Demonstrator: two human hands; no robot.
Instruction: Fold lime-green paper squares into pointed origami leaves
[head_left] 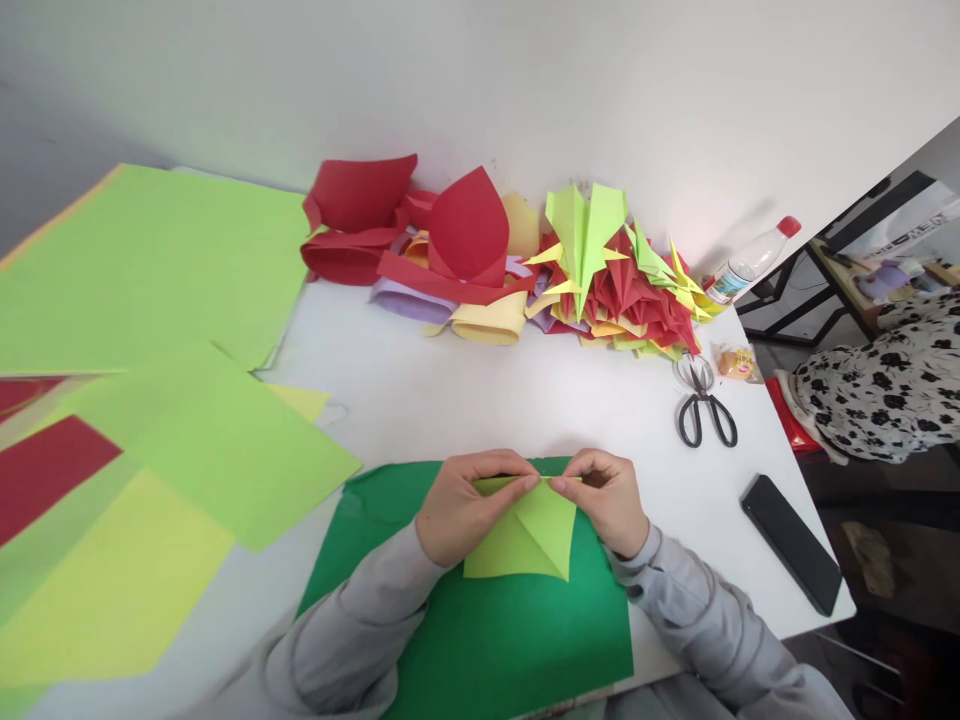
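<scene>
A light green folded paper [525, 540] lies on a dark green sheet [495, 640] at the near edge of the white table [465, 390]. My left hand [465, 505] pinches the top fold of the light green paper from the left. My right hand [607, 495] pinches the same top edge from the right. Both hands have their fingers closed on the fold, thumbs meeting near the middle. Grey sleeves cover both forearms.
Large light green, yellow and red sheets [150, 300] spread over the left. A pile of folded paper figures and red curls [540, 260] sits at the back wall. Black scissors [701, 400], a phone [791, 545] and a plastic bottle [750, 262] lie at the right. Another person in a flowered garment [877, 390] is beyond the right edge.
</scene>
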